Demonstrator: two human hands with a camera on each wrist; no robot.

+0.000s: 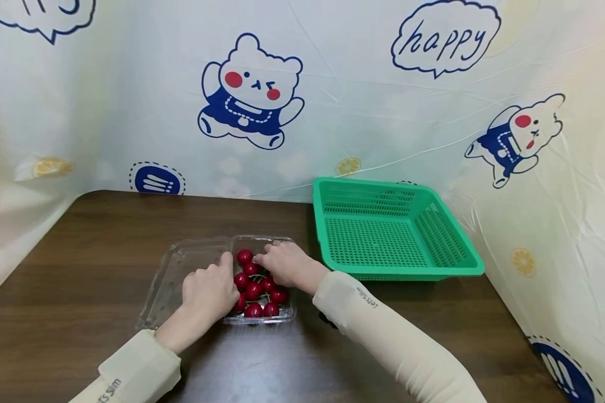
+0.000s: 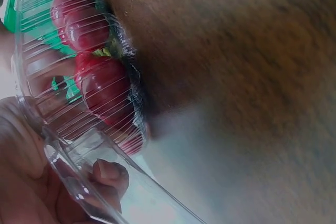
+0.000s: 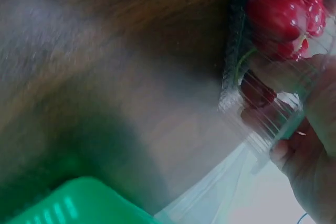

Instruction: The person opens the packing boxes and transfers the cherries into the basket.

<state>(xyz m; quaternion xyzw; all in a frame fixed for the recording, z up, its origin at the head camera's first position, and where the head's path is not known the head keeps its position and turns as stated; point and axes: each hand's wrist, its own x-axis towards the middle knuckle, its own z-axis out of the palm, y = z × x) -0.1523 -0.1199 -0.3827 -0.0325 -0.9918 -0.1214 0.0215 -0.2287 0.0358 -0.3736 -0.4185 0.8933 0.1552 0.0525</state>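
Note:
Dark red cherries (image 1: 254, 290) with green stems lie in a clear plastic box (image 1: 284, 320), its lid (image 1: 157, 302) laid open to the left. My left hand (image 1: 209, 288) holds the hinge side of the box, fingers reaching over the edge beside the cherries. In the left wrist view a curled fingertip (image 2: 111, 171) shows through the clear plastic. Over the far right corner, my right hand (image 1: 284, 263) reaches into the box. Seen through the ribbed wall in the right wrist view, its fingers flank a dark cherry (image 3: 257, 90).
A green slatted basket (image 1: 378, 242) stands right of the box, with nothing inside. Both stand on a dark wooden table (image 1: 106, 252). Behind the table hangs a pale curtain (image 1: 333, 101) printed with cartoon bears.

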